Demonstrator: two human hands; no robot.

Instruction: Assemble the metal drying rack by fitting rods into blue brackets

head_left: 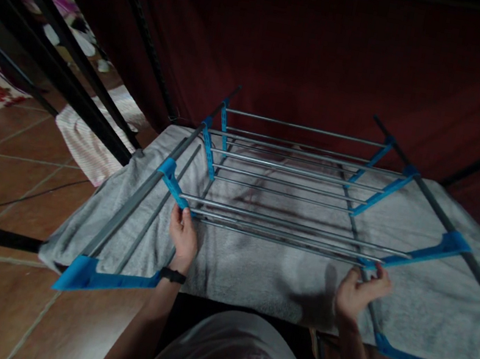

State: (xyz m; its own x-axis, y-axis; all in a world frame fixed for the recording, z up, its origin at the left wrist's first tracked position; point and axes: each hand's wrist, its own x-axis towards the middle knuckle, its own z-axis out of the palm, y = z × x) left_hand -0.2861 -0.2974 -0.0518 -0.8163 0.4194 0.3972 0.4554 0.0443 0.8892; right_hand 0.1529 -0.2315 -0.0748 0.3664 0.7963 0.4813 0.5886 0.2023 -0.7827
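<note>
The rack [288,168] is spanning the grey cloth [251,274] at the middle of the scene; its exact contact points are not showing clearly. Caution: if the two hands are pulling unevenly, the frame is likely to be twisting, and a bracket may be shifting along its pole. The soft cloth may be bunching under the frame, letting it slide. Should a bracket be folding, fingertips near the rail ends may be getting pinched. Hand pose: the left hand [183,239] is reaching from the near side, fingers pointing far, with thumb and fingertips closing around the inner end of the left bracket [173,182]. The right hand [359,293] is angling far and right, its grip curling more widely, holding the inner end of the right bracket [433,254] between thumb and fingers.
</note>
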